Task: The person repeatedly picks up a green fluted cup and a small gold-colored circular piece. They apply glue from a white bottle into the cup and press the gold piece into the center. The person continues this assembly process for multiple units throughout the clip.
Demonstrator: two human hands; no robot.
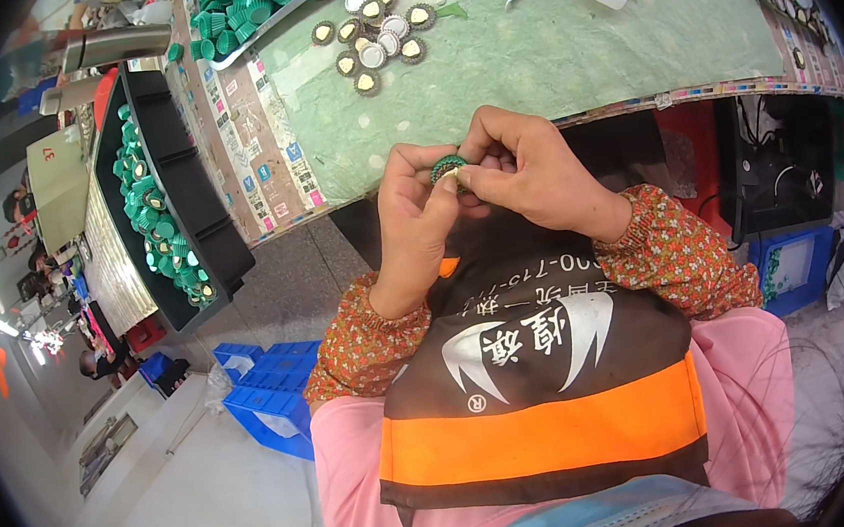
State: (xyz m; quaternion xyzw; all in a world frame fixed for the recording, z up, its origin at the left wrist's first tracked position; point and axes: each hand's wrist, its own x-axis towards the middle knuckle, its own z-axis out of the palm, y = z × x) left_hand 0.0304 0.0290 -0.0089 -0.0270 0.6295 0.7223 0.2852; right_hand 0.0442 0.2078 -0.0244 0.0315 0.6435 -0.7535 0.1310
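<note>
Just below the green-covered tabletop [565,60] edge, left hand [417,226] and right hand [525,174] both pinch one small green ridged cap [448,168] between meeting fingertips, its opening facing the right thumb.

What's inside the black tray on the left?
The black tray holds many small green caps, some with pale inserts. Its bottom is covered by the pile, so nothing underneath shows.

I see both forearms rising from the lower edge, bent inward so the hands meet at centre. My left hand [415,209] is curled, thumb and fingertips pinched together. My right hand [524,169] arches over from the right, fingers flexed, its thumb and forefinger pressed against the left fingertips.
</note>
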